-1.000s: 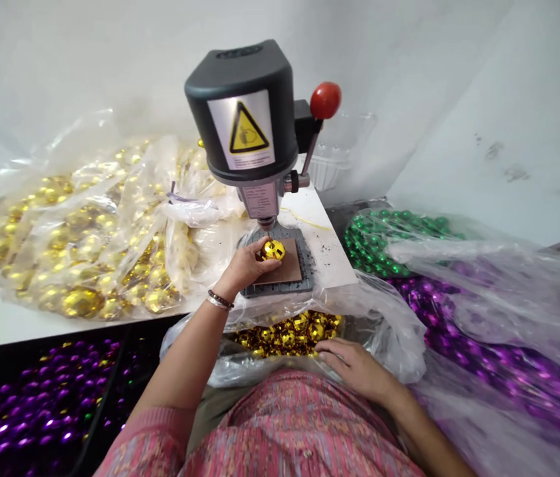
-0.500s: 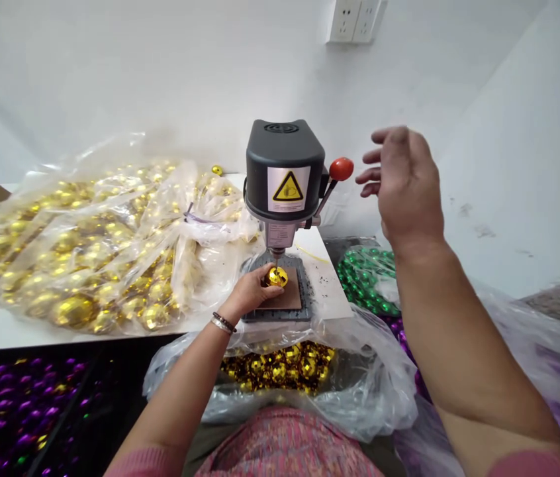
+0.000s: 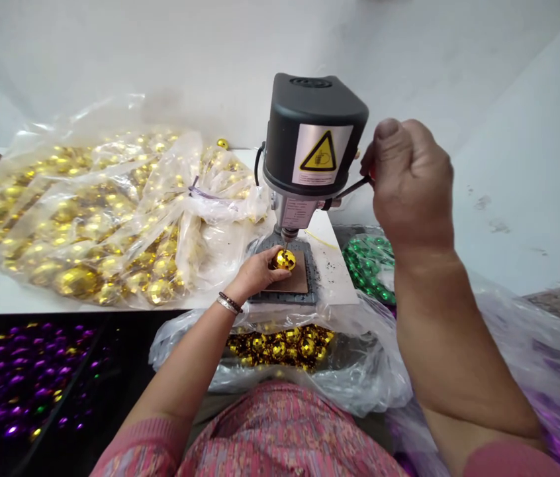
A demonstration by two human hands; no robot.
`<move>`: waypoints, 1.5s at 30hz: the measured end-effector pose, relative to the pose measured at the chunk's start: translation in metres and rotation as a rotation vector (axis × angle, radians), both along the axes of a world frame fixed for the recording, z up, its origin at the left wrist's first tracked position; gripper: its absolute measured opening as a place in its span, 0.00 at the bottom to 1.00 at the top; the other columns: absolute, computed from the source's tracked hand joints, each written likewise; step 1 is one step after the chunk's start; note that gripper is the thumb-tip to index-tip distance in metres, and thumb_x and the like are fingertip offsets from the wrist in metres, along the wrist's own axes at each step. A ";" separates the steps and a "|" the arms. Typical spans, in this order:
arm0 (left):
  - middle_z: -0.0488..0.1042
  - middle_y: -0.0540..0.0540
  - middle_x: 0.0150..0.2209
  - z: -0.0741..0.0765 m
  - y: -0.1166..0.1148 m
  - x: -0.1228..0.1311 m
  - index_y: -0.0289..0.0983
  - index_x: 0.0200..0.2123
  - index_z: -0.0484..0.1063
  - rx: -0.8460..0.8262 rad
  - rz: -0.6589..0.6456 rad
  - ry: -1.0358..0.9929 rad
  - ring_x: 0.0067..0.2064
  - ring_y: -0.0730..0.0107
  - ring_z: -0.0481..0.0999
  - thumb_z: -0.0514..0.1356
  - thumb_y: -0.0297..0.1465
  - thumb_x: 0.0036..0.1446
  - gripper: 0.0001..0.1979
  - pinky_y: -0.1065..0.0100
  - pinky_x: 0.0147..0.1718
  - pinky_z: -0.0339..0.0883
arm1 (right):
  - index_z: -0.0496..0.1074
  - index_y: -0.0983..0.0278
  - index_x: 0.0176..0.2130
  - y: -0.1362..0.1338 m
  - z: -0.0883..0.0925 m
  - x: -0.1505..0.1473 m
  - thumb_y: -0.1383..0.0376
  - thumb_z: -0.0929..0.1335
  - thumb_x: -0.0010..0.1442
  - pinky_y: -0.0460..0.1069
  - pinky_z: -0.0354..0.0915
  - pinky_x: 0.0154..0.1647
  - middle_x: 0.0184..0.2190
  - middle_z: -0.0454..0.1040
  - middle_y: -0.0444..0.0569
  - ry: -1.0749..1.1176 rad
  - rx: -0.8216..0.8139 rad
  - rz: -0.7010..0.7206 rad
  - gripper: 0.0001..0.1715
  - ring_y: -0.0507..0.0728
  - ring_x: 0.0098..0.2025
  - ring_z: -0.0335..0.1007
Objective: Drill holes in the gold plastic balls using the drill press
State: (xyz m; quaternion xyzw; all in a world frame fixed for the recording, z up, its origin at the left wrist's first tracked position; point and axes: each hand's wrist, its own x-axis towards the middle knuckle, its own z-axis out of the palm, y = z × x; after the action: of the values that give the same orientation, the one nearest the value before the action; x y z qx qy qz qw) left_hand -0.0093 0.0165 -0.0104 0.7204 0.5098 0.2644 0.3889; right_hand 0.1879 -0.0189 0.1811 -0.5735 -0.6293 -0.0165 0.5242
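Observation:
A small black drill press (image 3: 316,136) stands on the white table, its head tilted toward the right. Under the drill bit, my left hand (image 3: 259,273) pinches a shiny gold faceted ball (image 3: 286,260) between thumb and fingers, on a brown board (image 3: 294,281) over the press base. The bit's tip meets the top of the ball or is very close to it; I cannot tell which. My right hand (image 3: 412,175) is closed around the knob of the press's lever (image 3: 354,188); only a sliver of the red knob shows.
Large clear bags of gold balls (image 3: 76,218) cover the table's left part. An open bag (image 3: 379,384) with gold balls sits at my lap. Purple balls (image 3: 22,371) lie at lower left. A bag of green balls (image 3: 367,262) is beyond the table's right edge.
My right hand has moved from beside the lever onto its red knob and closed on it. The lever has swung lower, and the press head now leans. My left hand still holds the ball.

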 end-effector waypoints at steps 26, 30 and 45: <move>0.82 0.44 0.48 0.013 -0.004 -0.001 0.42 0.61 0.73 -0.020 -0.024 -0.003 0.49 0.48 0.79 0.71 0.35 0.49 0.35 0.55 0.50 0.71 | 0.67 0.61 0.34 -0.038 -0.087 -0.009 0.59 0.61 0.70 0.48 0.68 0.43 0.32 0.75 0.46 -0.094 0.266 0.016 0.14 0.50 0.39 0.74; 0.82 0.43 0.48 0.012 -0.004 -0.002 0.40 0.62 0.73 -0.022 -0.034 -0.009 0.49 0.48 0.79 0.71 0.35 0.50 0.34 0.55 0.50 0.71 | 0.67 0.60 0.34 -0.036 -0.095 -0.008 0.61 0.61 0.70 0.48 0.69 0.43 0.32 0.74 0.46 -0.109 0.322 0.032 0.13 0.50 0.38 0.74; 0.81 0.44 0.52 0.009 -0.003 -0.002 0.40 0.65 0.70 0.004 -0.049 0.068 0.52 0.53 0.79 0.69 0.37 0.54 0.34 0.57 0.54 0.71 | 0.67 0.62 0.35 -0.022 -0.128 -0.006 0.66 0.63 0.67 0.47 0.68 0.38 0.30 0.72 0.45 -0.149 0.514 0.087 0.08 0.50 0.36 0.72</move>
State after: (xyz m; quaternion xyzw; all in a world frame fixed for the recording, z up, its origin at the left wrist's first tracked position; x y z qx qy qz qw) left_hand -0.0114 0.0131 -0.0018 0.7421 0.5043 0.2314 0.3762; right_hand 0.1822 -0.0413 0.0535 -0.3910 -0.6652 -0.1953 0.6053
